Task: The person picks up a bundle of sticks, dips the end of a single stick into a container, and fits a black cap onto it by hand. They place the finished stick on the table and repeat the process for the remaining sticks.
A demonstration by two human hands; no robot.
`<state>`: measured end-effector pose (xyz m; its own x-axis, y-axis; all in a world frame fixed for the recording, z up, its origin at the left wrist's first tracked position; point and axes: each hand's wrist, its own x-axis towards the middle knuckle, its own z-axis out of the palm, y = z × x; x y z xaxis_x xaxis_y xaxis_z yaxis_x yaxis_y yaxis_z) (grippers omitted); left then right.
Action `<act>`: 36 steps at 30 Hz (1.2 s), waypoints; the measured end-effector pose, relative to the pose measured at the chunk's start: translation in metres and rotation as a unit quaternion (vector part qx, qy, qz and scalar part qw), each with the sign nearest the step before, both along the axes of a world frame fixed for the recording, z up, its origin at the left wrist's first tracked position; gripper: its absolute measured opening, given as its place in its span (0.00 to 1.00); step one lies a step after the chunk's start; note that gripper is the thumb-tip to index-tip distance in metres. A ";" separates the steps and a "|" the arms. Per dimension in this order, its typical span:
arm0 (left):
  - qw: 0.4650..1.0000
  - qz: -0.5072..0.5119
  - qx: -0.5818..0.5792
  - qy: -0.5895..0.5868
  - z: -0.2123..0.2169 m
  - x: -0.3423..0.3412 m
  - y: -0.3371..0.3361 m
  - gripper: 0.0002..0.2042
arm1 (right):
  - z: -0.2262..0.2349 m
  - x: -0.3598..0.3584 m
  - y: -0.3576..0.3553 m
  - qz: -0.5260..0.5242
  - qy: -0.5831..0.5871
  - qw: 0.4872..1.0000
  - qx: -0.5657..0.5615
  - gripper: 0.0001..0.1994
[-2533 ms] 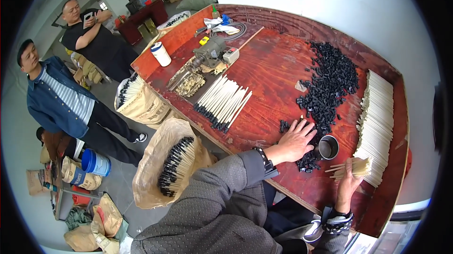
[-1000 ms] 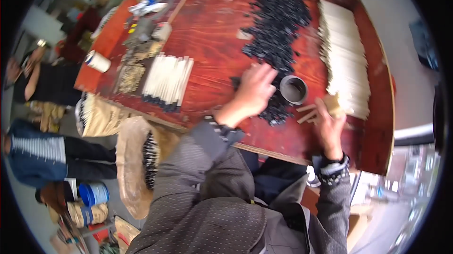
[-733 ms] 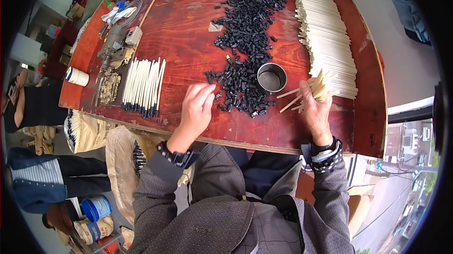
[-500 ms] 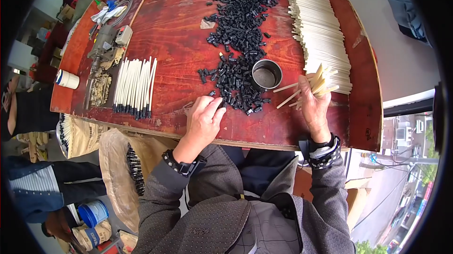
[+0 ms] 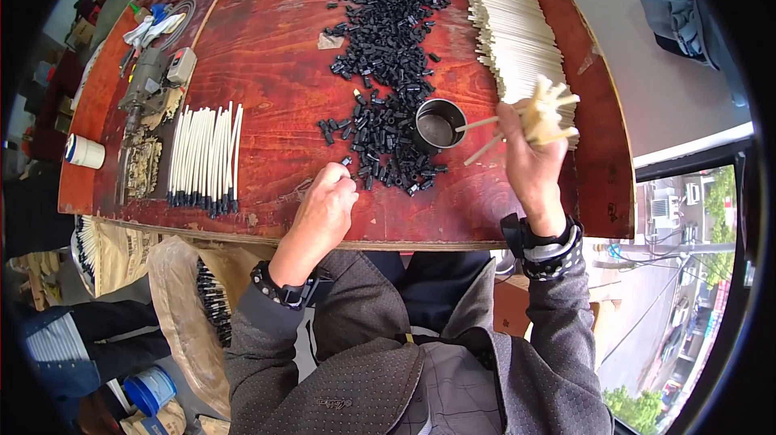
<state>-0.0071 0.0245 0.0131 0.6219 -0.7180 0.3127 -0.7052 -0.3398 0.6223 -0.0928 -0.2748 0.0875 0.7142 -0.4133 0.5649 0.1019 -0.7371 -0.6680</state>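
Observation:
My right hand (image 5: 533,164) is closed round a bundle of pale thin sticks (image 5: 543,116). Two sticks stick out to the left of it, and the tip of the upper one is at the rim of a round metal cup (image 5: 439,124). Beside the loose front end of a long heap of small black plastic caps (image 5: 388,39), my left hand (image 5: 323,209) has its fingers curled together. A single black cap shows right at its fingertips; whether it is gripped or lies on the table, I cannot tell. What the curled fingers hold is hidden.
Sticks with black ends (image 5: 204,156) lie in a row at left, next to a small metal machine (image 5: 147,79) and a white tub (image 5: 84,152). A stack of plain sticks (image 5: 517,23) lies at far right inside the raised rim of the red wooden table (image 5: 275,55). Sacks (image 5: 182,306) stand below left.
The view has shifted slightly. My right hand has moved away from me with the bundle, bringing a stick tip to the cup's rim. My left fingers have curled further in.

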 end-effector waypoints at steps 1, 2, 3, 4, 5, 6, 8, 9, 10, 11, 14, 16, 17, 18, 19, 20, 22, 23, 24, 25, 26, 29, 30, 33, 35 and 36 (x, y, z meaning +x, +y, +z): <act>1.000 0.006 0.013 0.004 0.002 0.000 -0.001 0.05 | 0.001 0.005 0.005 -0.003 0.001 1.000 -0.004 0.08; 1.000 0.012 0.027 0.009 0.004 0.000 -0.003 0.04 | 0.000 0.012 0.012 -0.016 0.021 1.000 -0.015 0.08; 1.000 0.010 0.024 0.010 0.006 -0.001 -0.005 0.04 | -0.002 0.016 0.015 -0.028 0.042 0.998 -0.025 0.09; 0.999 0.024 0.042 0.009 0.009 -0.003 -0.006 0.04 | -0.006 0.020 0.015 -0.028 0.043 0.998 -0.027 0.09; 0.997 0.038 0.060 0.008 0.011 -0.004 -0.007 0.05 | -0.011 0.024 0.015 -0.038 0.064 0.995 -0.066 0.09; 0.996 0.051 0.079 0.008 0.011 -0.005 -0.007 0.05 | -0.014 0.028 0.015 -0.047 0.086 0.990 -0.104 0.09; 0.996 0.044 0.083 0.001 0.007 -0.003 -0.008 0.07 | -0.019 0.026 0.013 -0.056 0.108 0.982 -0.141 0.10; 0.995 0.040 0.090 -0.007 0.004 -0.001 -0.006 0.08 | -0.016 0.025 0.015 -0.054 0.093 0.990 -0.091 0.09; 0.995 0.035 0.097 -0.015 0.003 0.000 -0.005 0.10 | -0.012 0.022 0.018 -0.053 0.077 0.995 -0.039 0.09; 0.994 0.035 0.100 -0.014 0.003 -0.001 -0.005 0.10 | -0.009 0.019 0.020 -0.054 0.061 0.997 0.013 0.09; 0.987 0.040 0.148 -0.054 0.006 -0.005 -0.012 0.07 | 0.002 0.012 0.020 -0.027 0.020 0.998 0.043 0.08; 0.986 0.036 0.150 -0.056 0.010 -0.006 -0.014 0.08 | 0.003 0.008 0.017 -0.016 -0.003 0.998 0.058 0.08; 0.986 0.033 0.151 -0.056 0.012 -0.007 -0.014 0.09 | 0.002 0.006 0.015 -0.015 -0.006 0.996 0.083 0.07; 0.986 0.030 0.152 -0.056 0.013 -0.007 -0.014 0.10 | 0.001 0.005 0.013 -0.013 -0.010 0.994 0.109 0.07; 0.986 0.028 0.154 -0.058 0.013 -0.007 -0.013 0.10 | 0.001 0.004 0.012 -0.011 -0.013 0.991 0.134 0.06; 0.990 0.034 0.127 -0.050 0.014 -0.007 -0.012 0.09 | 0.000 0.002 0.011 -0.014 -0.015 0.990 0.136 0.06; 0.996 0.045 0.072 -0.033 0.014 -0.007 -0.011 0.09 | 0.000 0.000 0.011 -0.003 -0.038 0.985 0.166 0.06; 0.996 0.042 0.072 -0.034 0.014 -0.008 -0.013 0.09 | 0.000 -0.002 0.012 0.003 -0.049 0.982 0.181 0.06; 0.993 0.042 0.001 0.114 0.015 -0.009 -0.015 0.08 | 0.001 -0.002 0.013 0.002 -0.050 0.982 0.182 0.06; 0.963 0.041 -0.070 0.259 0.016 -0.010 -0.017 0.07 | 0.002 -0.004 0.016 0.019 -0.053 0.974 0.220 0.07; 0.906 0.039 -0.139 0.397 0.017 -0.011 -0.019 0.06 | 0.004 -0.006 0.019 0.037 -0.057 0.964 0.258 0.07; 0.852 0.018 -0.248 0.460 0.020 -0.018 -0.031 0.05 | 0.014 -0.015 0.030 0.059 -0.040 0.942 0.327 0.09; 0.819 0.007 -0.301 0.489 0.022 -0.021 -0.035 0.05 | 0.018 -0.018 0.033 0.064 -0.018 0.931 0.358 0.10; 0.781 0.001 -0.336 0.527 0.031 -0.031 -0.041 0.05 | 0.018 -0.021 0.043 0.075 -0.007 0.917 0.392 0.11; 0.761 -0.002 -0.353 0.544 0.034 -0.037 -0.045 0.05 | 0.017 -0.021 0.048 0.086 -0.024 0.912 0.400 0.12; 0.744 -0.008 -0.370 0.556 0.035 -0.040 -0.048 0.05 | 0.017 -0.022 0.050 0.087 -0.025 0.912 0.400 0.12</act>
